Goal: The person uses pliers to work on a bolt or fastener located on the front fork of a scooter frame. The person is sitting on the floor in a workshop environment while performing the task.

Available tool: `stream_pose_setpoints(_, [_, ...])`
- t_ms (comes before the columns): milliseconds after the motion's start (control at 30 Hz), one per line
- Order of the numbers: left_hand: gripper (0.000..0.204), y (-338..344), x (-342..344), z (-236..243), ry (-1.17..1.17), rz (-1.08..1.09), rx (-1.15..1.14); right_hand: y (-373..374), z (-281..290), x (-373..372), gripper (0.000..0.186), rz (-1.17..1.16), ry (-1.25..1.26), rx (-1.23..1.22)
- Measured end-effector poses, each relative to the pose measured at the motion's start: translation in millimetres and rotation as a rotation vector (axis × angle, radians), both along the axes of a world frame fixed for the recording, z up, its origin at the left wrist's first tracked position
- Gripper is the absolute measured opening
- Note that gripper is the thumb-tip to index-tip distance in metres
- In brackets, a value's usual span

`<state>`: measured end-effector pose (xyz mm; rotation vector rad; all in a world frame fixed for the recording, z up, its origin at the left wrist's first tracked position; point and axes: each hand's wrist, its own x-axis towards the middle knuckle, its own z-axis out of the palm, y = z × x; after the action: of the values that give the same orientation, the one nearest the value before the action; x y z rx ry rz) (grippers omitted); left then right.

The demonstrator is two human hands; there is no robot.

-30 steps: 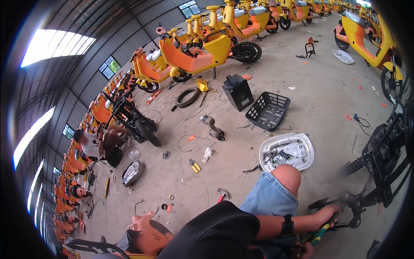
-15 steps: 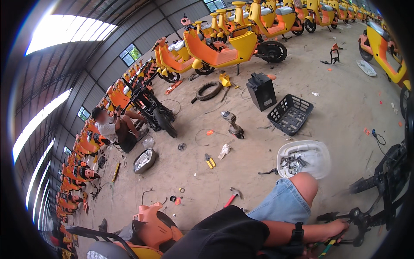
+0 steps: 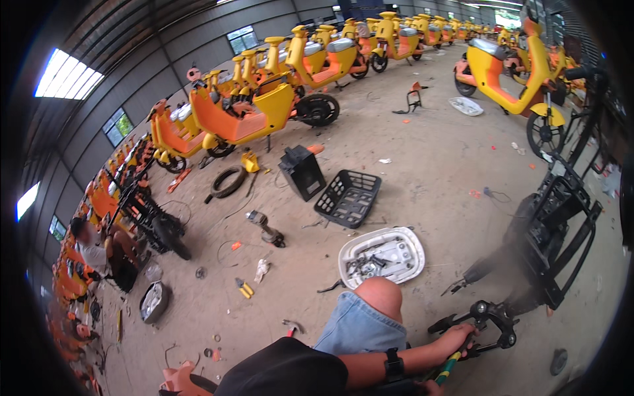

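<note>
My left hand [image 3: 457,338], with a black band on its wrist, reaches out to the right and is closed round the near end of a black fork clamp [image 3: 492,315] on the stripped scooter frame [image 3: 538,237]. Just below it, a tool handle striped green and yellow [image 3: 450,365] slants up toward the clamp; its working end is hidden. At the lower edge, only a bit of my right hand [image 3: 432,388] shows, closed at the lower end of that handle. Loose metal parts [image 3: 370,264] lie in a white plastic tray [image 3: 415,254] beyond my knee.
A black basket [image 3: 348,198], a black battery box [image 3: 302,173], a cordless driver [image 3: 266,230], pliers [image 3: 244,288] and a hammer [image 3: 292,326] are on the floor. Yellow-orange scooters [image 3: 244,112] stand in rows behind. To the left, a person [image 3: 99,251] sits beside another bare frame [image 3: 148,211].
The view has swung to the right, so the floor items sit further left and more of the stripped frame shows. My left hand stays at the fork clamp.
</note>
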<state>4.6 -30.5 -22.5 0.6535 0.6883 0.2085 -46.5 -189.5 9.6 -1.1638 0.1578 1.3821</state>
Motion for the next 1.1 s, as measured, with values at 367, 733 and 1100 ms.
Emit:
stream_pose_setpoints(367, [0.03, 6.7, -4.6, 35.3, 0.138, -0.093, -0.011, -17.8, -69.8, 1.2, 0.052, 0.023, 0.461, 0.455])
stream_pose_setpoints(733, [0.03, 9.0, -5.1, 44.6, 0.168, -0.1, 0.0, -23.6, -85.7, -5.6, 0.045, 0.007, 0.37, 0.49])
stream_pose_setpoints(1100, [0.035, 6.3, -5.4, 46.7, 0.207, -0.131, 0.078, 3.3, 13.4, -0.7, 0.02, -0.164, 0.157, 0.134])
